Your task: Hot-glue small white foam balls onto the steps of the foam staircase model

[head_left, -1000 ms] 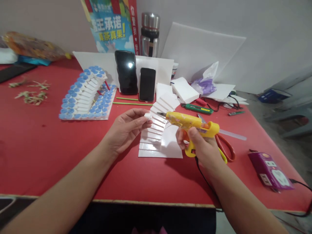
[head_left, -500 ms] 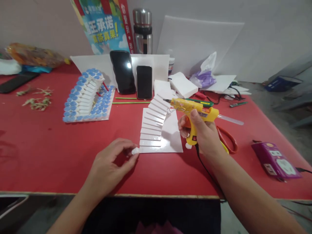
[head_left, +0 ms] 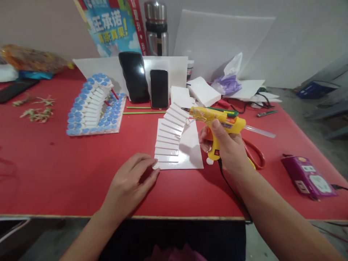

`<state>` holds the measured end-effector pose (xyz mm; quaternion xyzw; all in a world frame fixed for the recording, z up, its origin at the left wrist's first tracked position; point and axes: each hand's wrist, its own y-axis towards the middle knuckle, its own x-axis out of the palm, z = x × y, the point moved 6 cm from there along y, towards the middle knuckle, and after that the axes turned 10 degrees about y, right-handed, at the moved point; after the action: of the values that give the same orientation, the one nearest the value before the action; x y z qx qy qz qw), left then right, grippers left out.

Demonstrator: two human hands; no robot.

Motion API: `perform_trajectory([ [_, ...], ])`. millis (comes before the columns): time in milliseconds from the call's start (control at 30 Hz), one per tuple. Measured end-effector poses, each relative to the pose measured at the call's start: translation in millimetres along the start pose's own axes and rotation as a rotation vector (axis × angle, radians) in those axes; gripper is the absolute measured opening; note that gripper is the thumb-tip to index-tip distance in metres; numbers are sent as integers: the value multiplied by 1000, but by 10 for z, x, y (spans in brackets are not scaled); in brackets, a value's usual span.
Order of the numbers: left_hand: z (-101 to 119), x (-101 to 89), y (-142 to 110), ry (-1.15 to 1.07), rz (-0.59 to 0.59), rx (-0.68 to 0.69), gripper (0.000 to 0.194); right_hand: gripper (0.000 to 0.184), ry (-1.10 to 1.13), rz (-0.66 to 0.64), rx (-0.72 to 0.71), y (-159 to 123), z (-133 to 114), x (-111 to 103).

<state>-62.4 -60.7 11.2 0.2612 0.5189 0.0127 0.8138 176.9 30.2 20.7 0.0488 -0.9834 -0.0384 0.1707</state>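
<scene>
A white foam staircase model (head_left: 170,136) stands on a white base sheet (head_left: 191,154) on the red table (head_left: 54,170). My left hand (head_left: 130,181) rests on the table at the base's near left corner, thumb and fingers pinched on a small white foam piece (head_left: 156,166) that touches that corner. My right hand (head_left: 224,146) is closed round the grip of a yellow glue gun (head_left: 217,120). It holds the gun above the base, nozzle pointing left at the top steps. A clear glue stick juts from the gun's back.
A second staircase model with blue caps (head_left: 92,107) sits at the left. Two phones (head_left: 159,88) lean on a white board, with a steel flask (head_left: 156,29) behind. Also on the table: foam blocks (head_left: 203,90), red scissors (head_left: 257,156), a purple power strip (head_left: 310,177), green sticks (head_left: 141,112).
My left hand came down from the upper steps to the base's near left corner with the small white piece. The glue gun drew back slightly and stays raised.
</scene>
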Motion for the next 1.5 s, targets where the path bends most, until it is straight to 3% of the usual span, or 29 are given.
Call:
perform_trajectory([
  [633, -15, 39, -32, 2, -29, 4, 16, 45, -42, 11, -31, -5, 1, -3],
  [833, -63, -2, -58, -53, -63, -35, 35, 44, -59, 23, -40, -11, -1, -28],
  [967, -99, -119, -73, -93, 31, -89, 22, 45, -73, 33, -40, -16, -14, -23],
  [1100, -41, -175, -76, -90, 100, -14, 19, 46, -96, 39, -34, -18, -15, -8],
  [1500, -12, -79, -87, -67, 40, 85, 28, 44, -58, 22, -25, -12, 18, -9],
])
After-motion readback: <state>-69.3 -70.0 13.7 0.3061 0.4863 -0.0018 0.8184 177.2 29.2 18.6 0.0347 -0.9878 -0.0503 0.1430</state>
